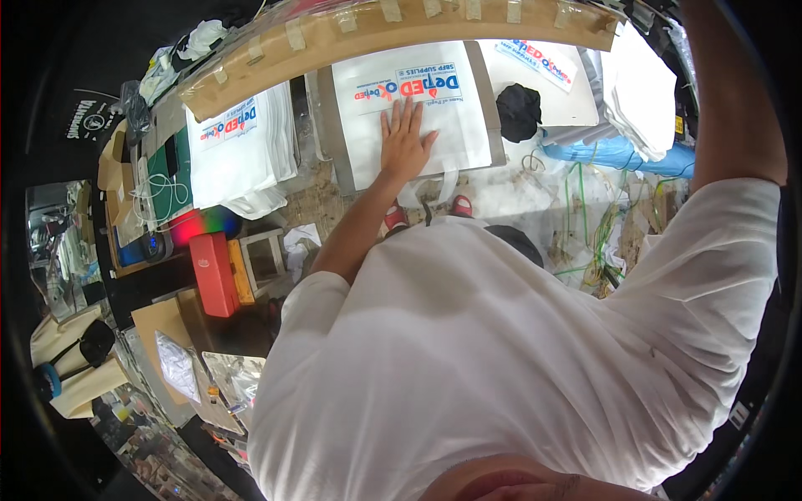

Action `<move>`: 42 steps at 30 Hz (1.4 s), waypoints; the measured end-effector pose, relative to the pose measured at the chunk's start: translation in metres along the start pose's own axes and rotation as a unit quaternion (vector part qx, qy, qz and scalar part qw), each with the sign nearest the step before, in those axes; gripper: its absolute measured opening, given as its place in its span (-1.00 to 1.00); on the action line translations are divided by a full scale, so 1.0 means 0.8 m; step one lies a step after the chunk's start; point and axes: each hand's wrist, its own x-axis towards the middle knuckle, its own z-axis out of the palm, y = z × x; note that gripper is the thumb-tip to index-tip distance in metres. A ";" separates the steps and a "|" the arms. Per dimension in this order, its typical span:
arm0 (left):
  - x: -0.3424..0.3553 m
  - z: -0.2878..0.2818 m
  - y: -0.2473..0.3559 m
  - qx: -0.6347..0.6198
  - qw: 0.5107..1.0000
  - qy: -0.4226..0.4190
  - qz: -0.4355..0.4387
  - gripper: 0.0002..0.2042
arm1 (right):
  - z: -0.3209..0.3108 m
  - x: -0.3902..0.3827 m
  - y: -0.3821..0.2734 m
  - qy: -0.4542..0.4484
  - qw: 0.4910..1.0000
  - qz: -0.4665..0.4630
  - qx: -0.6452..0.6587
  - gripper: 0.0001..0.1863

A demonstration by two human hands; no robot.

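Observation:
My left hand (407, 140) lies flat, fingers spread, on a white cloth-like bag (368, 150) with blue and red print. The bag rests on a grey-brown board (497, 138), and a pale strap (449, 185) hangs over its front edge. Nothing is gripped by this hand. My right arm (739, 108) is raised at the far right and runs out of the picture at the top, so the hand itself is hidden. To the left sits a thick stack of similar printed white bags (238, 159). A black cloth bundle (519, 113) lies right of the board.
A cardboard-covered bar (401, 33) with tape strips crosses beyond the bag. White sheets (639, 96) and a blue plastic-wrapped roll (626, 156) lie at the right. Green strings (581, 200) trail over the littered floor. A red box (215, 274) stands at the left.

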 end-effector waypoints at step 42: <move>0.038 -0.038 0.019 -0.026 0.990 -0.092 -0.101 -0.33 | -0.040 -0.092 -0.281 -0.242 0.873 -0.328 0.269 -0.72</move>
